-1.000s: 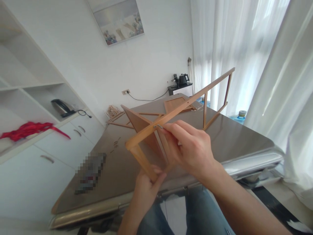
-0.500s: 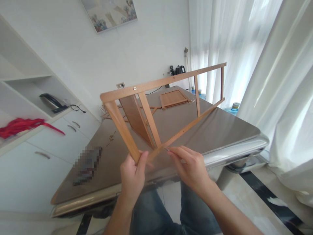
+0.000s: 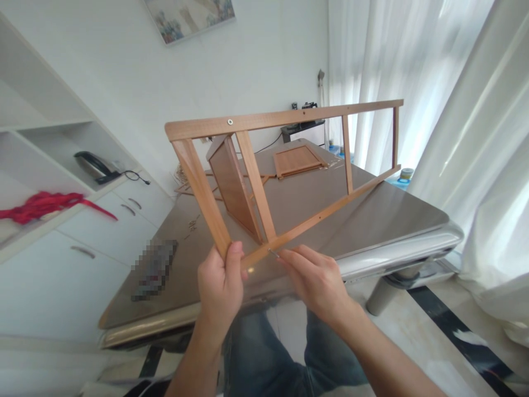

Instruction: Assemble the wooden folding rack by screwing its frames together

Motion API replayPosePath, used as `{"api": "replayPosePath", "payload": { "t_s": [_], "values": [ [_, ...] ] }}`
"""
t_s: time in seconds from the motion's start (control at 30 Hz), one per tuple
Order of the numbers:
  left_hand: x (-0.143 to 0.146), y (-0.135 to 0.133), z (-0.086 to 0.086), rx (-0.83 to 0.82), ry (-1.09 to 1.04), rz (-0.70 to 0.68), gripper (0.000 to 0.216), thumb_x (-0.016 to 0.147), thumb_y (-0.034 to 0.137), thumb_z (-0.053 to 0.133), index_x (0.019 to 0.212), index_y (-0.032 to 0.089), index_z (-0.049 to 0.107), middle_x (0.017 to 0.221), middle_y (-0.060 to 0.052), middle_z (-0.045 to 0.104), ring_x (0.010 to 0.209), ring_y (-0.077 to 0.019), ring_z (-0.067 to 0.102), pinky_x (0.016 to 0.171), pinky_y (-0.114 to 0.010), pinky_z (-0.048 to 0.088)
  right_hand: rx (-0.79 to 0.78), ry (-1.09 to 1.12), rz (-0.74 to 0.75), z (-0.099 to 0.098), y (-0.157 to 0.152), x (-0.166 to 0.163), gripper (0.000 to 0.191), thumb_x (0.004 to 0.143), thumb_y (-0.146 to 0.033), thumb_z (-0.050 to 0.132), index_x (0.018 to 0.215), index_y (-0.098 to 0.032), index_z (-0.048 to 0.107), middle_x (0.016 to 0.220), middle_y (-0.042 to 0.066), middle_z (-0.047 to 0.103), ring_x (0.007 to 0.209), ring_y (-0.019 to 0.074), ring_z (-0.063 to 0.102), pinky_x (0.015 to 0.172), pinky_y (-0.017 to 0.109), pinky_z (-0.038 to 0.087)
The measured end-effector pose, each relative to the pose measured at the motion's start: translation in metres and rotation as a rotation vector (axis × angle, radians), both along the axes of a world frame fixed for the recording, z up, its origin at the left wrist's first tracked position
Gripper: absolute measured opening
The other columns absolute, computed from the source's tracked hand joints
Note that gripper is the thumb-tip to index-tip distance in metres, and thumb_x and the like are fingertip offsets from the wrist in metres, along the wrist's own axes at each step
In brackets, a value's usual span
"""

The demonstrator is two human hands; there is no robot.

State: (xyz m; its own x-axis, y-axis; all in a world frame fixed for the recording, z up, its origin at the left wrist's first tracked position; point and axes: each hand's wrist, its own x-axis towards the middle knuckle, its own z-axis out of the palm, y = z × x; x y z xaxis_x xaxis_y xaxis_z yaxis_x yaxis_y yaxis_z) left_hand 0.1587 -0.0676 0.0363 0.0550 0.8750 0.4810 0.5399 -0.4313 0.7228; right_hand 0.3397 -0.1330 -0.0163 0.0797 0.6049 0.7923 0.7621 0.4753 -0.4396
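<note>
A long wooden frame [image 3: 289, 236] with several crossbars stands tilted on its side over the table. My left hand [image 3: 221, 281] is closed around its near left corner, thumb on the end crossbar. My right hand [image 3: 316, 278] pinches a thin metal pin [image 3: 273, 253], whose tip touches or nearly touches the near rail; I cannot tell if it is a bolt or a hex key. A wooden panel [image 3: 235, 187] stands upright behind the left crossbars, close against the frame. A round metal fastener [image 3: 230, 122] sits in the upper rail.
The brown table [image 3: 372, 220] has a rounded shiny metal edge in front of me. Farther back lies another wooden panel [image 3: 298, 160]. Small loose parts [image 3: 192, 225] and a blurred-out object [image 3: 155, 270] lie at left. White cabinets [image 3: 95, 259] flank the left side, curtains [image 3: 372, 66] the right.
My right hand has shifted slightly left, bringing the metal pin to the near rail. The frame's upper rail has tipped up a little in view. My left hand keeps its hold.
</note>
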Motion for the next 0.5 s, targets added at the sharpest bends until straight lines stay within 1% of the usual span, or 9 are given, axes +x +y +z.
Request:
{"api": "replayPosePath", "payload": {
  "t_s": [0.1,0.2,0.27,0.33,0.5],
  "values": [
    [0.001,-0.001,0.003,0.002,0.005,0.004,0.035,0.101,0.047,0.055,0.078,0.021,0.061,0.046,0.003,0.061,0.043,-0.0143,0.065,0.044,-0.020,0.046,0.003,-0.007,0.009,0.003,0.000,0.000,0.016,0.107,-0.021,0.053,0.106,-0.019,0.069,0.082,0.001,0.063,0.069,0.0122,0.060,0.065,0.024,0.043],
    [0.002,-0.002,0.006,-0.001,0.016,-0.010,0.034,0.100,0.046,0.054,0.077,0.022,0.060,0.044,0.003,0.059,0.043,-0.0150,0.064,0.045,-0.021,0.047,-0.012,-0.051,-0.001,0.009,-0.001,0.002,0.019,0.108,-0.021,0.051,0.100,-0.019,0.068,0.078,0.000,0.060,0.065,0.0119,0.056,0.062,0.025,0.041],
    [0.002,-0.002,0.008,0.000,0.017,-0.018,0.034,0.100,0.045,0.054,0.076,0.022,0.059,0.042,0.004,0.058,0.041,-0.0152,0.063,0.045,-0.021,0.047,-0.033,-0.107,-0.001,0.015,-0.002,0.005,0.022,0.108,-0.019,0.048,0.097,-0.019,0.067,0.078,0.000,0.059,0.065,0.0118,0.055,0.060,0.026,0.040],
    [0.003,-0.003,0.010,0.007,0.011,-0.021,0.034,0.100,0.044,0.054,0.075,0.022,0.059,0.042,0.004,0.057,0.039,-0.0151,0.062,0.044,-0.022,0.047,-0.055,-0.165,0.001,0.022,-0.004,0.009,0.024,0.107,-0.016,0.045,0.098,-0.019,0.067,0.080,0.000,0.061,0.068,0.0123,0.057,0.060,0.026,0.039],
    [0.003,-0.003,0.009,0.021,0.000,-0.011,0.035,0.099,0.045,0.055,0.073,0.022,0.058,0.041,0.005,0.056,0.037,-0.0147,0.060,0.044,-0.022,0.046,-0.085,-0.325,-0.013,0.034,-0.006,0.018,0.025,0.104,-0.010,0.044,0.097,-0.019,0.067,0.082,0.000,0.063,0.069,0.0132,0.059,0.058,0.028,0.037]
  ]
}}
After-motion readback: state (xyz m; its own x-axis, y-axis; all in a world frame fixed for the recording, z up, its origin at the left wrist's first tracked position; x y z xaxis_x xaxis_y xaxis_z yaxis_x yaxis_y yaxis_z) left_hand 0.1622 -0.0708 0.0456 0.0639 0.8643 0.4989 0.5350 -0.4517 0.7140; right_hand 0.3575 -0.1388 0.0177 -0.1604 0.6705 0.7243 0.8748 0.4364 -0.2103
